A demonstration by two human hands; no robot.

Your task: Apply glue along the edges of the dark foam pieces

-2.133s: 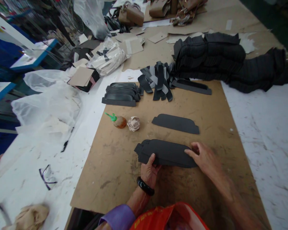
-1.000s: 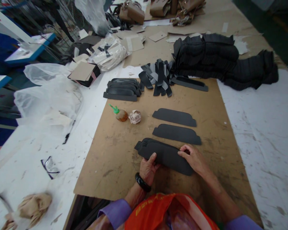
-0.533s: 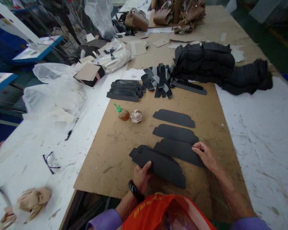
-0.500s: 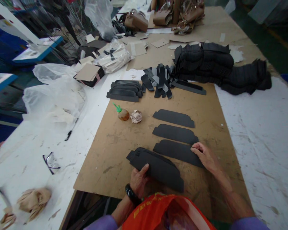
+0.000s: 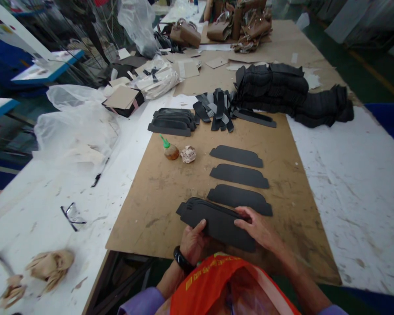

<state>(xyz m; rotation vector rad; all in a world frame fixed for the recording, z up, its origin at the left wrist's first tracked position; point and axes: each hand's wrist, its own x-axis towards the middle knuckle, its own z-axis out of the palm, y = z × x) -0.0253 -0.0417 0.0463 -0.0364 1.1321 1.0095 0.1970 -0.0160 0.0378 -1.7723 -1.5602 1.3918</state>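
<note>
A stack of black shaped pieces (image 5: 216, 223) is held low over the front of the brown board (image 5: 170, 188). My left hand (image 5: 194, 239) grips its lower left side, thumb on top. At the stack's right part is my right hand (image 5: 254, 225), thumb on the top face and fingers at the far edge. Beyond the stack, three single black pieces lie flat in a column: a near one (image 5: 239, 199), a middle one (image 5: 239, 175) and a far one (image 5: 236, 155).
A green-tipped bottle (image 5: 170, 151) and crumpled paper (image 5: 188, 154) sit left of the column. Farther back are black strips (image 5: 218, 109), a small pile of black pieces (image 5: 172, 121) and large black stacks (image 5: 272, 85). Glasses (image 5: 72, 216) lie at left.
My right hand has let go of the nearest flat piece and moved left onto the held stack. My left hand still holds the stack. The whole view has shifted slightly.
</note>
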